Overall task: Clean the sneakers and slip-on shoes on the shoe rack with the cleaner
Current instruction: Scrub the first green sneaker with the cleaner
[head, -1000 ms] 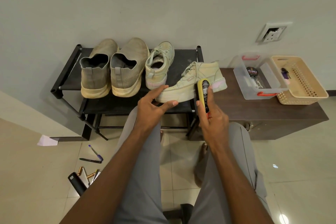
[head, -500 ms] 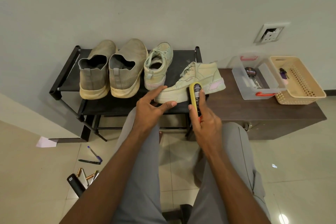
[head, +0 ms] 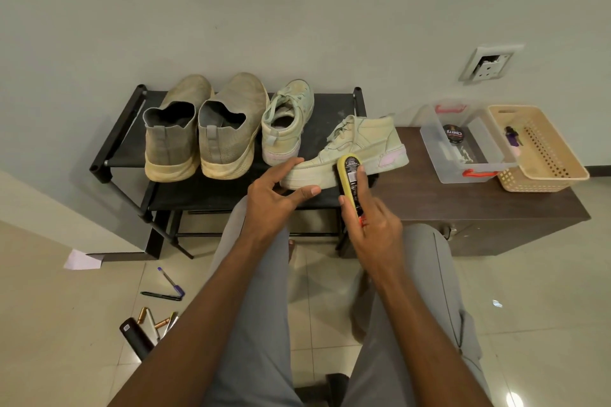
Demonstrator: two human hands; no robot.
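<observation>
L hand (head: 276, 198): thumb + fingers pinch toe of pale sneaker (head: 350, 150) on shoe rack (head: 211, 192)
R hand (head: 377, 228): curled round yellow cleaner (head: 348, 175), tip touching sneaker's side

Both forearms (head: 211, 317) are bare, no sleeves showing; legs are in plain light grey trousers (head: 254, 324). There's a thin seam down the right leg; feet look bare too.

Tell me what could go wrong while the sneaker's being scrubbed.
The sneaker sits across the shoe rack edge, steadied only at its toe by the left hand; a hard stroke of the cleaner in the right hand could tip it off. Pens on the floor might be stepped on.
</observation>
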